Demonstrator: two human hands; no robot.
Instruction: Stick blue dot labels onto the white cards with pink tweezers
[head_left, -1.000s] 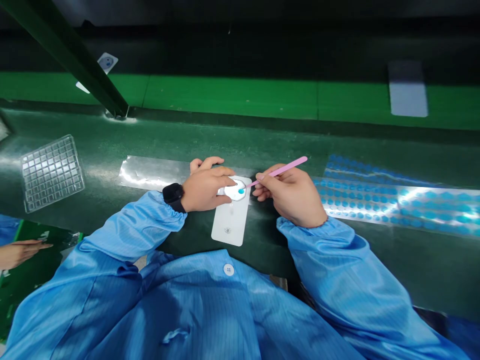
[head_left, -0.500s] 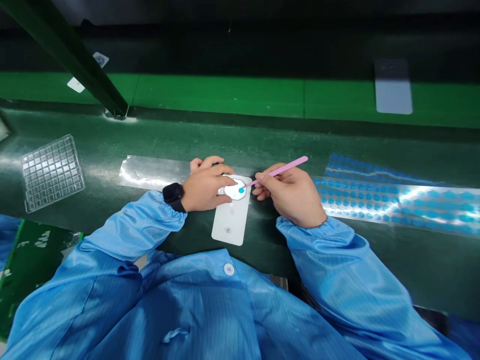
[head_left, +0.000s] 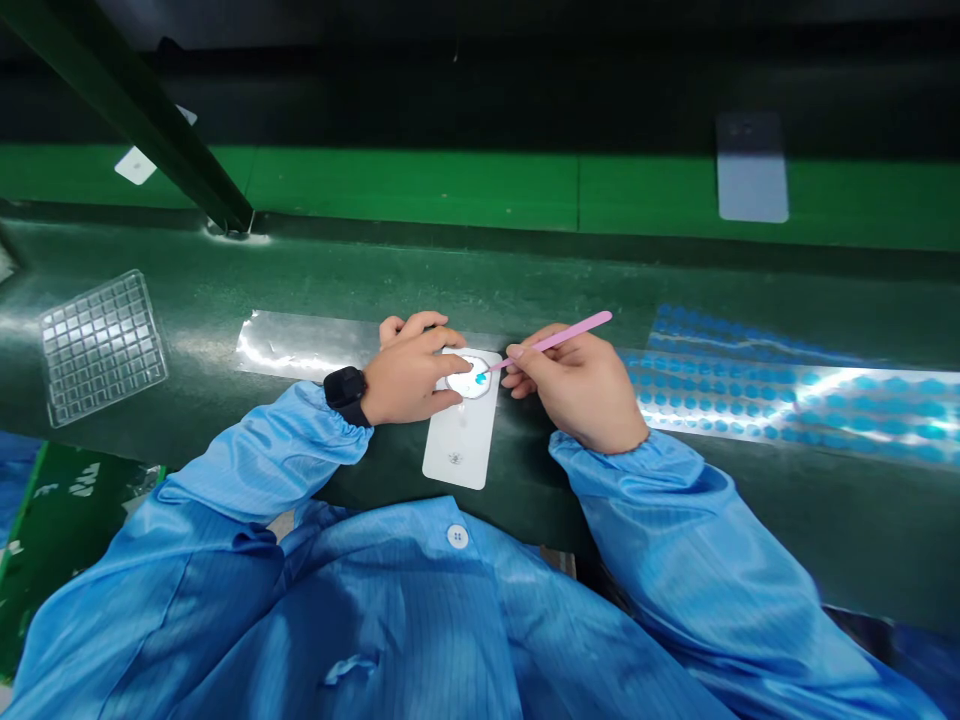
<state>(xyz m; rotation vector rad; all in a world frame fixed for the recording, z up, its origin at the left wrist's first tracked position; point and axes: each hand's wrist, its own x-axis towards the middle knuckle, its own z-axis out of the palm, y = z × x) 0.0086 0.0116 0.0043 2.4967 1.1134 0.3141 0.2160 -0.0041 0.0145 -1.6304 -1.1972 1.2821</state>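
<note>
A white card [head_left: 459,440] lies on the green bench, with a white rounded piece [head_left: 463,383] near its far end. My left hand [head_left: 416,370] rests over the left side of that piece, index finger and thumb on it, fingers apart. Pinched in my right hand [head_left: 581,385] is a pink tool [head_left: 574,333], its thin tip touching the small blue dot [head_left: 481,379] on the piece. Right of my right hand lie clear sheets of blue dots [head_left: 720,395].
A clear gridded tray [head_left: 105,345] sits at the left, and a clear strip [head_left: 311,343] lies beyond my left wrist. Beyond the bench, a green belt [head_left: 420,190] carries white cards [head_left: 752,180]. A dark green post [head_left: 165,140] slants down at the upper left.
The blue dot looks more irregular at the tool's tip, no longer neatly round. The cards on the belt have shifted left. Both hands have barely moved.
</note>
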